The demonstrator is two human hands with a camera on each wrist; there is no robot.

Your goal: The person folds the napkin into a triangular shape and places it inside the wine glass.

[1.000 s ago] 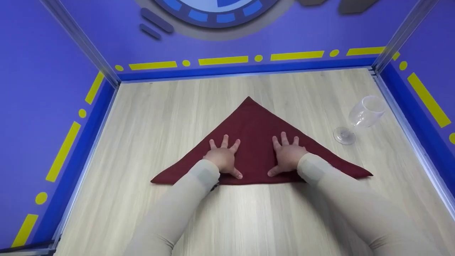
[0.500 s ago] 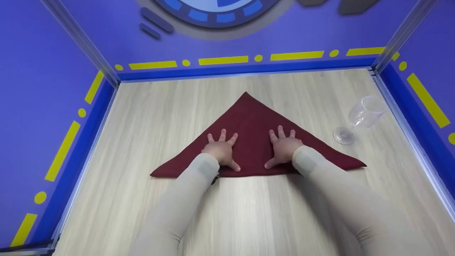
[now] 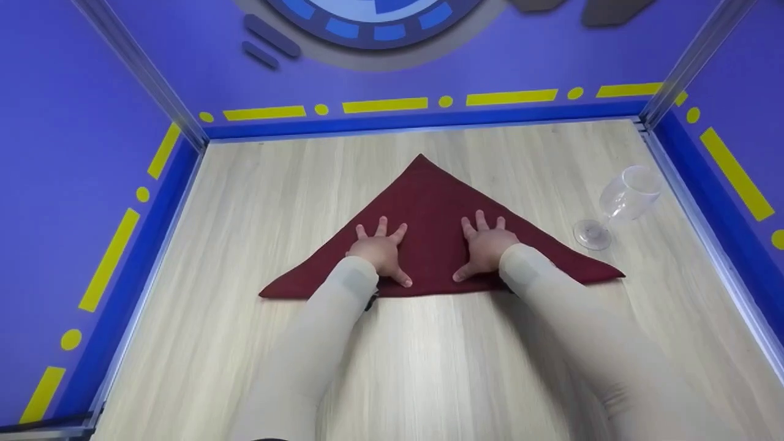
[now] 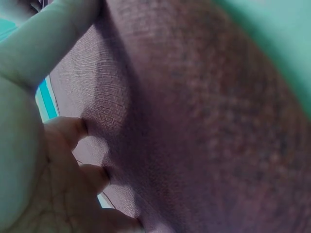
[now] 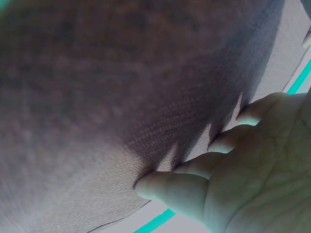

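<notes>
A dark red cloth [image 3: 429, 202] lies as a triangle on the table, its point toward the back wall and its long edge toward me. My left hand [image 3: 376, 252] presses on its left half with fingers spread. On the right half rests my right hand [image 3: 489, 248], spread the same way, both thumbs turned inward. In the left wrist view, the fingertips of the left hand [image 4: 48, 160] touch the cloth [image 4: 194, 121]. The right wrist view has the right hand [image 5: 252, 170] with its fingertips against the cloth [image 5: 121, 87]. Neither hand grips anything.
A clear wine glass [image 3: 631, 195] stands to the right of the cloth, near the right wall. Blue panels with yellow marks, such as the back wall [image 3: 392, 79], bound the wood-grain table [image 3: 416, 367] at the back and both sides.
Both hands and the cloth have slid away from me toward the back wall, and a little to the left. The fingers have stayed spread on the cloth. The glass has not moved.
</notes>
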